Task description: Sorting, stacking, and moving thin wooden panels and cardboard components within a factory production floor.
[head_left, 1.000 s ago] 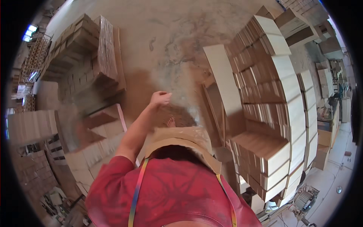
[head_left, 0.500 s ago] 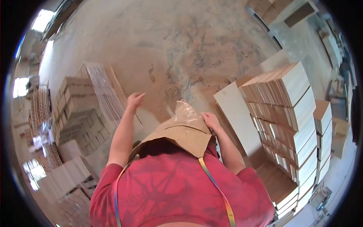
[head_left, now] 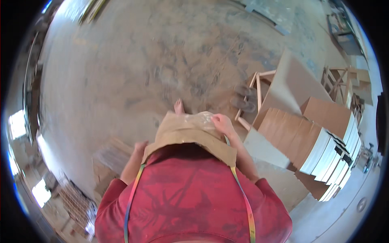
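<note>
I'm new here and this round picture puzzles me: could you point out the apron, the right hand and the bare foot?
Brown apron (head_left: 182, 124), head view: middle of its front.
Right hand (head_left: 222, 123), head view: back of the hand.
Bare foot (head_left: 178, 107), head view: top of the foot.

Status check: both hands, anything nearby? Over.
Right hand at right edge of tan apron, grip unclear. Left hand by apron's left edge, grip unclear. Brown, white-edged stacked boards off to the right.
</note>
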The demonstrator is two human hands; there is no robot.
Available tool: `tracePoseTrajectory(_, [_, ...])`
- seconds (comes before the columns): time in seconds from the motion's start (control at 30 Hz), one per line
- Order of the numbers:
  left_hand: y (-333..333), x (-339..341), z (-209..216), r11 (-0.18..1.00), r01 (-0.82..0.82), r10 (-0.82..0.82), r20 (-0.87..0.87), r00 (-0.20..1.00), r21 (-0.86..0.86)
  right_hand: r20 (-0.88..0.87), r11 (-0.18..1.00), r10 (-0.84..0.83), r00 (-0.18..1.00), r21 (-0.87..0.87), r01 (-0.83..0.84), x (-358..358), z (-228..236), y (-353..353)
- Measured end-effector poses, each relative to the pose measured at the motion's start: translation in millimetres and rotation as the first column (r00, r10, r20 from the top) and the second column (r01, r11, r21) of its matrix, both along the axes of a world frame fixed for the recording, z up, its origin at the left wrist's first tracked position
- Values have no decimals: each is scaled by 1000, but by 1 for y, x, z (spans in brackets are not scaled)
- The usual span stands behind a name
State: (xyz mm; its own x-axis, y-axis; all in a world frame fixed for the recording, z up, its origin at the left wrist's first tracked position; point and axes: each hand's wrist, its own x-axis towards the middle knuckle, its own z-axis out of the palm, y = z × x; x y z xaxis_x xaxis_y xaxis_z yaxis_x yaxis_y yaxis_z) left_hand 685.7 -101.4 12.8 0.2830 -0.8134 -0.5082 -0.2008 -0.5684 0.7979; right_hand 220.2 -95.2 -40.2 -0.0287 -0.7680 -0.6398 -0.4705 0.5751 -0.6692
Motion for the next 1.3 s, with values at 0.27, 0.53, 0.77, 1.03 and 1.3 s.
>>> tracePoseTrajectory(0.27, [-450,8,-17,953,197,-222,-87,971,-232,39,900,-403,915,-167,403,1,-6,-71])
tracePoseTrajectory(0.53, [-557,-93,-115,715,699,-687,212,695,27,-88,821,-474,876,-405,403,-20,-18,-219])
tracePoseTrajectory(0.77, [-624,-192,-150,494,868,-850,183,494,-51,-176,602,-778,603,-480,638,-120,-17,-201])
tracePoseTrajectory(1.03, [-804,-504,-137,225,972,-955,181,234,-68,-144,-116,-976,-162,-285,952,-81,-38,-145])
tracePoseTrajectory(1.3, [-768,-796,-115,85,976,-995,-66,73,-198,-103,-193,-972,-210,-152,969,-112,-40,-153])
